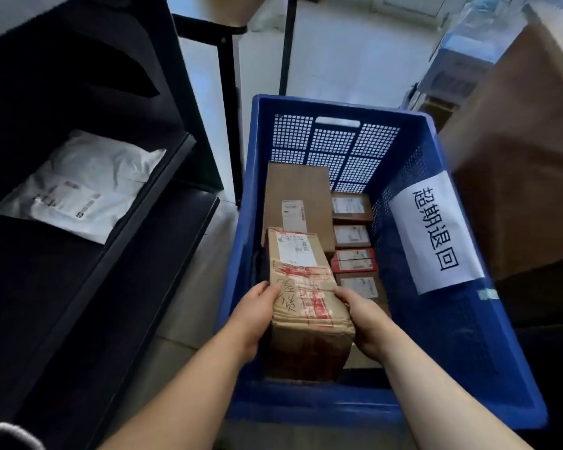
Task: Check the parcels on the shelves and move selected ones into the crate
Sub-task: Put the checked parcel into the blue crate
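Parcel depot storeroom: black shelving, labelled parcels in blue crate, return sign.

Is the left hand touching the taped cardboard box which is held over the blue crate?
Touching. The head view shows the left hand pressed against the left side of the taped cardboard box, its thumb lying on the top edge, above the blue crate.

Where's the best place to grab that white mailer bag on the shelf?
Take the white mailer bag by its near right edge, coming from the shelf's open front. It lies flat and soft, so pinch that edge near the shelf lip rather than scooping underneath.
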The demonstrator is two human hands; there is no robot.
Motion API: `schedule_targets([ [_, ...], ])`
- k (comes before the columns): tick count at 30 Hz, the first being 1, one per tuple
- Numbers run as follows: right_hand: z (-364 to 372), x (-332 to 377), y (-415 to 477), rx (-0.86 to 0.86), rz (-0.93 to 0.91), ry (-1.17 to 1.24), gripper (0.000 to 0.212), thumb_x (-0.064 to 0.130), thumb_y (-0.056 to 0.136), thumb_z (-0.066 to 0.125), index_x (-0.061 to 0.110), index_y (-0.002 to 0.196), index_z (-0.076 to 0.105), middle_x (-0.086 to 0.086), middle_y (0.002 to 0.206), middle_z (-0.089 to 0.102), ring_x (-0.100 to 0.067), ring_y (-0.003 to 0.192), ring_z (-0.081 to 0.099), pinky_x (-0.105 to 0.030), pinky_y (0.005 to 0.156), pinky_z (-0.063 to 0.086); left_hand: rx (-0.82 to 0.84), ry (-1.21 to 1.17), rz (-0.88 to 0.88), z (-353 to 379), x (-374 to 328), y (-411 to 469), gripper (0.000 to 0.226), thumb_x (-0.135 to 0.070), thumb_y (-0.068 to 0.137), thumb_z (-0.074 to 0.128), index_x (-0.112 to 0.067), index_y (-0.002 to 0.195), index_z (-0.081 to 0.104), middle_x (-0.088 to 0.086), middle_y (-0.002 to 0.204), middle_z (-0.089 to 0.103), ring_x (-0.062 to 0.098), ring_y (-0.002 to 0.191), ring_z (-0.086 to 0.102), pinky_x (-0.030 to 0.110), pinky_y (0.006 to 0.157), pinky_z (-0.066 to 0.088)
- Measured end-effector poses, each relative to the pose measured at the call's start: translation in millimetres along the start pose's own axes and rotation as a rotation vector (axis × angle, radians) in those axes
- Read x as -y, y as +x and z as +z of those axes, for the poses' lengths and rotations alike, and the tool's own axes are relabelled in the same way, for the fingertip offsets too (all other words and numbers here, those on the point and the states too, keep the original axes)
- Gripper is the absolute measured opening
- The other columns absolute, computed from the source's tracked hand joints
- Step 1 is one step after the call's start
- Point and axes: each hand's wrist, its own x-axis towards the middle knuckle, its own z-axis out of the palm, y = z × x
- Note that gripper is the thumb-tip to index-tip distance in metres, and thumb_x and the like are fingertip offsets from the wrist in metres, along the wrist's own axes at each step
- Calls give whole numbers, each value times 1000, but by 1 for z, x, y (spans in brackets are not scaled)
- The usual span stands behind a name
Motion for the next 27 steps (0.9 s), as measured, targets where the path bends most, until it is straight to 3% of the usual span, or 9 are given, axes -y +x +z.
schedule_targets([
  [2, -3, -7, 30, 1, 50, -34, 28, 24, 99, 47, 8, 95, 69, -10, 84, 77, -21, 79, 71, -34, 79, 54, -39, 19, -39, -1, 8, 22, 27, -27, 100, 44, -18, 119, 62, 2, 102, 75, 15, 91, 71, 25, 66, 51],
  [6, -5, -33, 94, 20, 65, -128, 26, 17, 97, 50, 12, 118, 64, -9, 100, 75, -26, 97, 70, -47, 96, 51, -172, 52, -78, -7, 32, 64, 16, -23, 100, 46, -26, 111, 58, 0, 95, 73, 12, 80, 71, 21, 57, 50],
  [10, -10, -57, 148, 56, 87, -183, 22, 9, 90, 57, 20, 105, 70, -3, 97, 77, -23, 99, 70, -48, 100, 48, -285, 108, -119, -7, 68, 113, 28, -21, 101, 43, -19, 126, 55, 4, 102, 73, 17, 84, 71, 26, 60, 54],
  [13, -13, -75, 182, 72, 102, -220, 30, 0, 88, 56, 14, 110, 72, -4, 102, 75, -20, 97, 69, -29, 80, 56, -347, 127, -176, -8, 94, 146, 33, -17, 102, 40, -19, 132, 53, 6, 106, 71, 20, 86, 70, 29, 64, 56],
  [15, -15, -84, 199, 74, 110, -234, 33, -5, 88, 54, 9, 114, 70, -4, 107, 73, -11, 88, 66, -11, 58, 49, -379, 151, -203, -9, 109, 164, 33, -15, 101, 40, -20, 131, 54, 3, 103, 70, 19, 84, 70, 28, 62, 56],
  [17, -15, -94, 216, 70, 125, -251, 35, -9, 87, 55, 6, 116, 67, -5, 109, 71, -4, 80, 62, -5, 46, 43, -412, 176, -216, -12, 122, 180, 33, -13, 101, 40, -22, 127, 56, 1, 98, 70, 19, 81, 69, 27, 58, 55],
  [24, -13, -138, 269, 17, 176, -270, 39, -14, 83, 57, 1, 118, 67, -11, 110, 71, -15, 86, 64, -16, 58, 45, -462, 270, -256, -28, 165, 224, 35, -4, 95, 47, -25, 119, 62, 2, 96, 72, 23, 87, 70, 38, 74, 60],
  [27, -16, -150, 285, 11, 175, -287, 37, -15, 84, 54, -1, 116, 66, -12, 110, 70, -14, 82, 62, -13, 55, 44, -457, 278, -249, -31, 183, 246, 38, 0, 94, 44, -30, 112, 61, -1, 90, 70, 23, 88, 69, 37, 76, 59],
])
